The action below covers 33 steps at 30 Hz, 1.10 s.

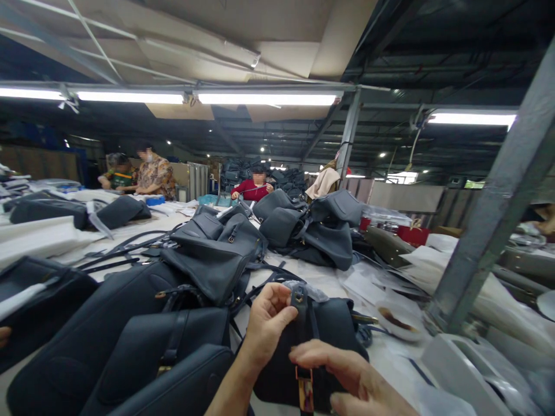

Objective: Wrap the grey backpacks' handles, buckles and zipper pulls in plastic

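A dark blue bag [338, 323] lies in front of me, low in the middle of the view. My left hand [271, 318] pinches the end of a dark strap [299, 297] that has a small metal eyelet, above the bag. My right hand [342, 370] is at the gold buckle [304, 384] on the bag's front, its fingers apart and the fingertips beside the buckle frame. Nothing shows between its thumb and fingers. Clear plastic wrap [318, 292] lies just behind the strap end.
Several dark bags [151, 346] crowd the left, with more [329, 231] piled ahead. A metal post [494, 190] rises at right, near a grey plastic object [468, 370] and a round dish [399, 320]. A person in red [251, 188] sits across; part of another hand [4, 336] shows far left.
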{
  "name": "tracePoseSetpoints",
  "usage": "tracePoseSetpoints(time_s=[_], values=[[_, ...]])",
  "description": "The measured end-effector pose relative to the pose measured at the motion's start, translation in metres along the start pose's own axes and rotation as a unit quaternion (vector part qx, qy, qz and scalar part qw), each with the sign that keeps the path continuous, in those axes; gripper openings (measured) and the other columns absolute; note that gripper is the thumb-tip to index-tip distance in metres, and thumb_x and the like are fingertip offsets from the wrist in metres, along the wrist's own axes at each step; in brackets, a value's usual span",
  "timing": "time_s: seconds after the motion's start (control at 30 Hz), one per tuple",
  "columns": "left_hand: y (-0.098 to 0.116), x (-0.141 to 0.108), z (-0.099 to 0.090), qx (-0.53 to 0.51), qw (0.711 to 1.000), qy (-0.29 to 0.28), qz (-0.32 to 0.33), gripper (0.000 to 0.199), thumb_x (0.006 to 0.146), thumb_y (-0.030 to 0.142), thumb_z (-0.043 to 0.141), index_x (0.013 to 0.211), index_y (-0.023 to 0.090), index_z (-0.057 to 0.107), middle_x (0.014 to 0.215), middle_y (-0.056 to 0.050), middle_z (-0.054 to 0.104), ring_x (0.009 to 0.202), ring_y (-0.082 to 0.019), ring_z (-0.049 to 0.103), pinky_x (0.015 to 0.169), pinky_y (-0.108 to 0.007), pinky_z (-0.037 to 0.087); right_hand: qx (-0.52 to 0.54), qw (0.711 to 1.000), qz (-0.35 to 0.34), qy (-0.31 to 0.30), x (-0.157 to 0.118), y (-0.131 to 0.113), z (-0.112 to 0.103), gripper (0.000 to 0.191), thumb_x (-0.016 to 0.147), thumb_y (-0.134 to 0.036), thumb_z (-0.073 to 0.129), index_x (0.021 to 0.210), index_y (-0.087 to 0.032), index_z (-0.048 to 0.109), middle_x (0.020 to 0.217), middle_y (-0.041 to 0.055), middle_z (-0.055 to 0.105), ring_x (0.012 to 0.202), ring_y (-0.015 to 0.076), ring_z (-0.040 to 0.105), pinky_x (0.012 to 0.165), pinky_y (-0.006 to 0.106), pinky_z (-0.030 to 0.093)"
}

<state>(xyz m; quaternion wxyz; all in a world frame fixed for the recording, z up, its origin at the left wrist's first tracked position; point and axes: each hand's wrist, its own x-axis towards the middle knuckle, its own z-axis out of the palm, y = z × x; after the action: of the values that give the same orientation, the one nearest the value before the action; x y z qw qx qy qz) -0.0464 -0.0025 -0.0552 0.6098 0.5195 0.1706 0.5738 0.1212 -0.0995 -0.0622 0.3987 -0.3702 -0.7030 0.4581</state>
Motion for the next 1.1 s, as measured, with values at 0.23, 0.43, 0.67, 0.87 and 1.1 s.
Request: tracePoseSetpoints(time_s=[0.23, 0.43, 0.67, 0.87, 1.1], values=[[0.004, -0.004, 0.001, 0.015, 0.997, -0.044, -0.062, 0.022, 0.064, 0.021, 0.077, 0.082, 0.013, 0.067, 0.072, -0.001, 0.064, 0.066, -0.011, 0.058, 0.064, -0.022, 0.05, -0.012, 0.992, 0.055, 0.11, -0.01, 0.014, 0.026, 0.042, 0.077, -0.056, 0.069, 0.063, -0.017, 0.065, 0.067, 0.004, 0.065, 0.069, 0.0188, 0.06, 0.074, 0.033, 0.049], [0.01, -0.004, -0.003, 0.069, 0.976, -0.129, -0.164, 0.02, 0.065, 0.029, 0.072, 0.072, 0.014, 0.061, 0.066, -0.001, 0.062, 0.057, -0.014, 0.065, 0.045, -0.019, 0.047, 0.022, 0.991, 0.049, 0.122, -0.008, 0.01, 0.028, 0.035, 0.075, -0.049, 0.074, 0.061, -0.017, 0.067, 0.065, 0.0033, 0.068, 0.065, 0.0171, 0.061, 0.067, 0.029, 0.048], [0.022, -0.007, -0.014, 0.047, 0.929, -0.232, -0.284, 0.025, 0.068, 0.032, 0.072, 0.077, 0.016, 0.055, 0.089, -0.009, 0.072, 0.048, -0.01, 0.064, 0.032, -0.013, 0.02, -0.099, 0.991, 0.016, 0.087, -0.001, -0.002, 0.038, 0.023, 0.081, -0.035, 0.071, 0.066, -0.019, 0.072, 0.067, 0.0025, 0.072, 0.065, 0.0169, 0.064, 0.066, 0.028, 0.048], [0.0, -0.001, -0.01, 0.011, 0.953, -0.216, -0.211, 0.024, 0.069, 0.028, 0.077, 0.074, 0.013, 0.059, 0.071, -0.003, 0.067, 0.047, -0.006, 0.055, 0.043, -0.016, 0.038, -0.132, 0.991, -0.013, 0.017, 0.003, -0.009, 0.05, 0.016, 0.087, -0.025, 0.062, 0.08, -0.019, 0.075, 0.074, 0.0017, 0.075, 0.067, 0.0144, 0.067, 0.066, 0.025, 0.05], [-0.015, 0.02, -0.018, -0.038, 0.975, -0.159, -0.153, 0.028, 0.068, 0.029, 0.078, 0.075, 0.014, 0.055, 0.068, 0.003, 0.059, 0.054, -0.007, 0.058, 0.057, -0.02, 0.049, -0.164, 0.952, 0.16, 0.201, -0.085, 0.038, 0.041, 0.028, 0.092, -0.039, 0.053, 0.104, -0.025, 0.075, 0.106, 0.0049, 0.076, 0.103, 0.0235, 0.069, 0.097, 0.038, 0.052]])
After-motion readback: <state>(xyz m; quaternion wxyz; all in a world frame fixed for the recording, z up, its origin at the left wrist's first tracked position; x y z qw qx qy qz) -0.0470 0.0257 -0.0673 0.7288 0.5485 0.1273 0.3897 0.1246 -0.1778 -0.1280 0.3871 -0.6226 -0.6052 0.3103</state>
